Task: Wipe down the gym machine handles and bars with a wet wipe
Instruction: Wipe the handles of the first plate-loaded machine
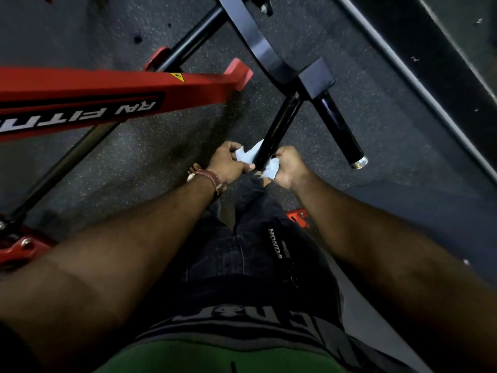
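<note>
Handle bar (279, 130) ran near-to-far at centre. Wipe (248, 156) lay wrapped round its near end, left hand (228, 164) on its left, right hand (287, 168) on its right. Second bar (340, 133) just right. Frame beam (107, 100) far left, above the floor (166, 157).

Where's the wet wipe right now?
In the head view, the wet wipe sits near centre, wrapped around the lower end of the black handle bar, its ends gripped by the left hand and right hand.
</note>
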The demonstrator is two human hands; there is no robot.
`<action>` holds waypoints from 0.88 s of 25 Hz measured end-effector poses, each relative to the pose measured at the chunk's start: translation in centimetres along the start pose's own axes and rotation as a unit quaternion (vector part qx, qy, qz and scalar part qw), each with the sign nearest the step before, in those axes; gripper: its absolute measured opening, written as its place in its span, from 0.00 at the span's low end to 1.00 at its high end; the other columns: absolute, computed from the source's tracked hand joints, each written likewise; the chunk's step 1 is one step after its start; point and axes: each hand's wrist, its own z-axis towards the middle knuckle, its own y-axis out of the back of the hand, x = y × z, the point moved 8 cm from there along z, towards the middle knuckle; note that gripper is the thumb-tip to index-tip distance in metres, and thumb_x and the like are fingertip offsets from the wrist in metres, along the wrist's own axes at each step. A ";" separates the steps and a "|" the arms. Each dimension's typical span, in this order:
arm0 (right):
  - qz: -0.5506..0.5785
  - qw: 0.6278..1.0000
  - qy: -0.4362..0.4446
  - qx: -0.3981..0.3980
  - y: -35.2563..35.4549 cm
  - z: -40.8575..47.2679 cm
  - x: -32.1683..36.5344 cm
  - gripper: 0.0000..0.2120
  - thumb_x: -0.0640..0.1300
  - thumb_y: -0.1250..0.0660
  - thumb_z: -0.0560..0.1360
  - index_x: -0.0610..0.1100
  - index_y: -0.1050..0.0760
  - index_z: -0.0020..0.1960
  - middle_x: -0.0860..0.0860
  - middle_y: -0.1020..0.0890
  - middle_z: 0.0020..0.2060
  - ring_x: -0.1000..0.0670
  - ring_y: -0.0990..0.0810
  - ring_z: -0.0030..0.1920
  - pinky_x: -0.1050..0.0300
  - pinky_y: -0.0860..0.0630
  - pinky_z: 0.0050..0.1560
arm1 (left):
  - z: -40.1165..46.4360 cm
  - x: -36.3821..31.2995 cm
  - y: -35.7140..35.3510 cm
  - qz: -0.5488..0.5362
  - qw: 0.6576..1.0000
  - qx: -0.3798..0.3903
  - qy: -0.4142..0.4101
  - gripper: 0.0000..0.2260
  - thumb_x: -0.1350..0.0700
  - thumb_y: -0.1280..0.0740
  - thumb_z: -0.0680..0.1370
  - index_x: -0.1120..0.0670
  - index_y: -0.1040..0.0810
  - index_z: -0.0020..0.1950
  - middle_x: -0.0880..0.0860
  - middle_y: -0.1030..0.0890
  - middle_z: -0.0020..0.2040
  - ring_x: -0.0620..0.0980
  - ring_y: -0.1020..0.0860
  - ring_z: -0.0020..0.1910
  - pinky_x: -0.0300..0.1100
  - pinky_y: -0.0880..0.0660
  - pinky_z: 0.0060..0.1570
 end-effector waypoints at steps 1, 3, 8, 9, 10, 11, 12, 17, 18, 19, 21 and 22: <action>0.033 0.999 0.000 0.003 0.1 -0.3 -0.3 0.18 0.37 0.49 0.78 0.31 0.24 0.56 0.33 0.20 0.53 0.38 0.19 0.48 0.44 0.20 0.51 | -0.3 -0.2 -0.2 -0.018 1.000 0.009 0.002 0.24 0.70 0.24 0.69 0.54 0.27 0.60 0.55 0.19 0.49 0.53 0.19 0.52 0.43 0.20 0.49; 0.142 0.989 0.019 0.019 -0.1 -1.0 -0.9 0.15 0.34 0.48 0.78 0.36 0.23 0.54 0.38 0.17 0.47 0.40 0.18 0.46 0.47 0.22 0.48 | -0.5 -0.5 -0.6 -0.031 0.999 0.017 0.002 0.23 0.73 0.27 0.71 0.58 0.27 0.62 0.54 0.20 0.46 0.50 0.20 0.47 0.38 0.22 0.41; -0.046 0.935 0.333 -0.115 1.6 -6.2 0.4 0.08 0.31 0.28 0.71 0.43 0.21 0.41 0.46 0.19 0.40 0.51 0.19 0.40 0.57 0.23 0.41 | 0.0 0.1 -0.5 -0.073 0.996 0.008 0.040 0.21 0.74 0.34 0.74 0.58 0.29 0.63 0.56 0.16 0.48 0.53 0.17 0.45 0.48 0.19 0.48; -0.147 0.892 0.417 -0.097 0.7 -7.4 1.7 0.06 0.32 0.27 0.71 0.42 0.19 0.43 0.46 0.20 0.42 0.52 0.19 0.40 0.60 0.23 0.41 | 0.0 0.1 -0.6 -0.085 0.995 0.010 0.042 0.20 0.74 0.35 0.75 0.59 0.30 0.63 0.54 0.15 0.45 0.52 0.16 0.43 0.48 0.19 0.47; -0.255 0.828 0.491 -0.087 -0.5 -8.5 3.0 0.05 0.34 0.27 0.71 0.41 0.18 0.45 0.46 0.20 0.44 0.51 0.19 0.41 0.60 0.22 0.39 | -0.1 0.0 -0.8 -0.098 0.994 0.011 0.041 0.19 0.74 0.34 0.74 0.59 0.30 0.62 0.53 0.15 0.42 0.51 0.17 0.41 0.47 0.19 0.46; -0.353 0.754 0.545 -0.094 -1.7 -9.0 3.9 0.05 0.36 0.28 0.72 0.41 0.17 0.48 0.46 0.21 0.45 0.49 0.19 0.41 0.57 0.23 0.37 | -0.4 0.0 -0.9 -0.115 0.993 0.012 0.039 0.19 0.75 0.33 0.74 0.60 0.30 0.61 0.54 0.15 0.42 0.50 0.17 0.39 0.46 0.19 0.45; -0.440 0.690 0.563 -0.111 -2.6 -9.2 4.7 0.06 0.39 0.29 0.73 0.42 0.18 0.50 0.46 0.22 0.45 0.47 0.21 0.40 0.56 0.26 0.34 | -0.5 -0.1 -0.9 -0.131 0.991 0.012 0.039 0.19 0.75 0.33 0.73 0.61 0.30 0.60 0.56 0.15 0.44 0.49 0.18 0.38 0.45 0.19 0.44; -0.734 0.438 0.505 -0.119 -6.2 -9.3 2.3 0.09 0.42 0.35 0.76 0.39 0.21 0.52 0.43 0.24 0.49 0.43 0.23 0.44 0.50 0.31 0.40 | -0.4 0.1 -0.6 -0.124 0.991 -0.003 0.043 0.16 0.75 0.36 0.75 0.63 0.26 0.60 0.51 0.14 0.36 0.42 0.20 0.28 0.37 0.22 0.32; -0.764 0.377 0.513 -0.104 -6.4 -9.3 1.9 0.10 0.43 0.34 0.75 0.39 0.20 0.52 0.44 0.24 0.50 0.44 0.22 0.45 0.49 0.30 0.41 | -0.4 0.0 -0.7 -0.124 0.991 -0.003 0.044 0.15 0.75 0.37 0.75 0.63 0.26 0.60 0.49 0.16 0.31 0.41 0.20 0.27 0.35 0.23 0.29; -0.778 0.345 0.515 -0.107 -6.3 -9.2 1.9 0.10 0.44 0.34 0.74 0.40 0.19 0.51 0.44 0.25 0.50 0.44 0.23 0.47 0.48 0.29 0.44 | -0.5 0.0 -0.6 -0.129 0.991 -0.004 0.045 0.15 0.75 0.38 0.76 0.63 0.26 0.60 0.48 0.17 0.29 0.40 0.20 0.26 0.34 0.24 0.27; -0.772 0.339 0.521 -0.134 -6.1 -9.7 2.5 0.10 0.46 0.33 0.72 0.42 0.18 0.50 0.45 0.25 0.49 0.42 0.25 0.50 0.44 0.30 0.49 | -0.6 -0.2 -0.5 -0.149 0.988 -0.002 0.047 0.15 0.75 0.38 0.76 0.63 0.27 0.59 0.51 0.17 0.30 0.41 0.21 0.25 0.34 0.24 0.27; -0.765 0.340 0.529 -0.141 -6.0 -10.0 1.9 0.10 0.45 0.32 0.72 0.42 0.18 0.49 0.44 0.25 0.49 0.41 0.26 0.51 0.42 0.30 0.51 | -0.8 -0.3 -0.6 -0.155 0.987 0.000 0.048 0.15 0.75 0.38 0.76 0.64 0.27 0.61 0.54 0.18 0.33 0.43 0.20 0.26 0.34 0.24 0.28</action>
